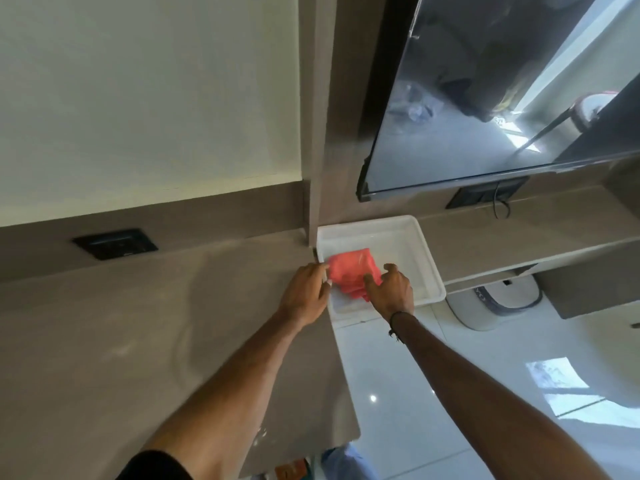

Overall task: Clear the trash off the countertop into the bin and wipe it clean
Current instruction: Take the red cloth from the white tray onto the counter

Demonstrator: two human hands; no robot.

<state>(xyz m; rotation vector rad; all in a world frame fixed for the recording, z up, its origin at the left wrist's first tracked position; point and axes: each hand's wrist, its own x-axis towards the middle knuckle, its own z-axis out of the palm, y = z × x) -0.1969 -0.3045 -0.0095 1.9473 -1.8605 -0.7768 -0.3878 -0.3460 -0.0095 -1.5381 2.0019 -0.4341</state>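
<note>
Countertop [138,341], brown and bare, with both hands on a folded pink cloth [349,270] at its far right end

Nearest, both forearms reach forward over the counter; the left hand [304,292] pinches the cloth's left edge with curled fingers, while the right hand [393,289], a dark band at its wrist, presses down on the near right corner with fingers spread. The cloth lies inside a white tray [429,268]. Beyond hang a black wall socket [116,244] and a dark wall-mounted screen [485,98]
</note>
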